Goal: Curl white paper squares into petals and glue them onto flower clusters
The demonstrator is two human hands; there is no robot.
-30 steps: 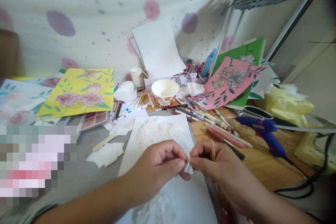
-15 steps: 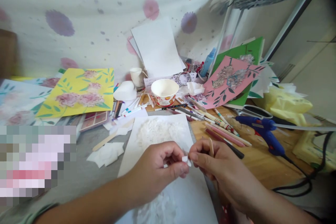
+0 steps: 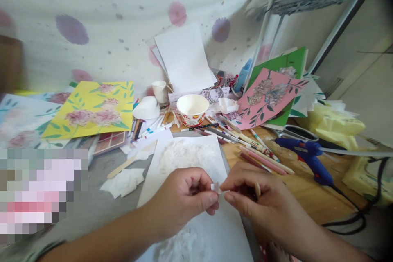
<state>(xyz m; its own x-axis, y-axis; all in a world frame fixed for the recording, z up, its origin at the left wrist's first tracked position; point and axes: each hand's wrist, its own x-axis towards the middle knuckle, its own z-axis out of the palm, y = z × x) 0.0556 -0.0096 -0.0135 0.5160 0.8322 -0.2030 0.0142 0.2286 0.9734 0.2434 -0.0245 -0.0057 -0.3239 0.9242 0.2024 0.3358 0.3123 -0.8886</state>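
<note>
Between the thumb and forefinger of my left hand (image 3: 192, 194) is a small folded piece of white tissue paper (image 3: 216, 187). My right hand (image 3: 250, 196) meets the paper's other side with its fingertips, thumb and forefinger slightly parted. A wooden craft stick (image 3: 257, 189) is tucked among the right fingers, only its rounded end showing. Under both hands lies a white sheet (image 3: 225, 223) bearing a clump of crumpled white paper bits (image 3: 187, 153) at the top and another near the bottom edge. Loose cut tissue pieces (image 3: 123, 182) rest left of the sheet.
A paper bowl (image 3: 193, 110) stands behind the sheet among scattered pencils and markers (image 3: 260, 155). To the right lies a blue glue gun (image 3: 307, 151) with its cord. Flower pictures on yellow (image 3: 89, 110) and pink (image 3: 273, 98) card flank the table. Another craft stick (image 3: 121, 167) lies left.
My right hand's fingertips have spread slightly and the hand has shifted a little right. The tissue piece looks more pinched and pointed. My left hand stays nearly in place.
</note>
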